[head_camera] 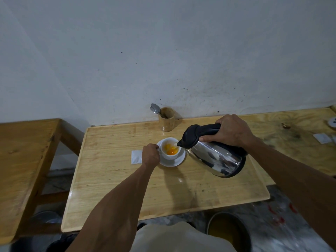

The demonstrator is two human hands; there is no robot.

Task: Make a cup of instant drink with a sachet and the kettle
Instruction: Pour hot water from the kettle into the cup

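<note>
My right hand (234,130) is clenched around the black handle of the kettle (216,155), which I hold tilted above the desk (118,188), its spout just over the rim of the cup (170,149). A thin stream falls into the orange liquid inside. My left hand (150,155) is at the cup's left side; its fingers (156,146) are curled there, probably on the handle, but I cannot see the handle itself.

The risk, I think, is in the pouring. The cup is small, so if I tilt the kettle more, the water may splash or run over into the saucer (172,161). My left hand is very near the stream, so hot water could reach it. The kettle body is also close to the saucer and could knock it.

I count one kettle, one cup, one saucer, one white sachet (136,156) lying flat just left of my hand, one wooden holder (167,119) by the wall, and one spoon (155,108) in it.
</note>
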